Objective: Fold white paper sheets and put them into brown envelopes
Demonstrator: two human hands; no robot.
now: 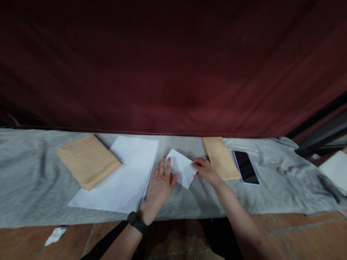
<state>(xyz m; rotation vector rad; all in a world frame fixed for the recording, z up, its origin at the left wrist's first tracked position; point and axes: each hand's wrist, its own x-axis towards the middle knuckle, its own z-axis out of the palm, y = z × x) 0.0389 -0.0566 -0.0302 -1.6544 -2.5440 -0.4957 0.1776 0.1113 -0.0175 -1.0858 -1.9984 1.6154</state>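
Observation:
A small folded sheet of white paper [182, 166] lies tilted on the grey cloth between my two hands. My left hand [160, 182] rests flat with fingers stretched, its fingertips and thumb at the paper's left edge. My right hand [205, 170] pinches the paper's right edge between thumb and fingers. Left of my left hand are large white sheets [130, 174], partly covered by a stack of brown envelopes [88, 159]. Just beyond my right hand lies another brown envelope pile [221, 158].
A phone [246, 168] with a pale purple case lies right of the envelopes. Grey cloth [14, 172] covers the long surface, with a dark red curtain [178, 73] behind it. A white flat item [344, 173] is at far right. A crumpled white scrap [55, 236] lies on the tiled floor.

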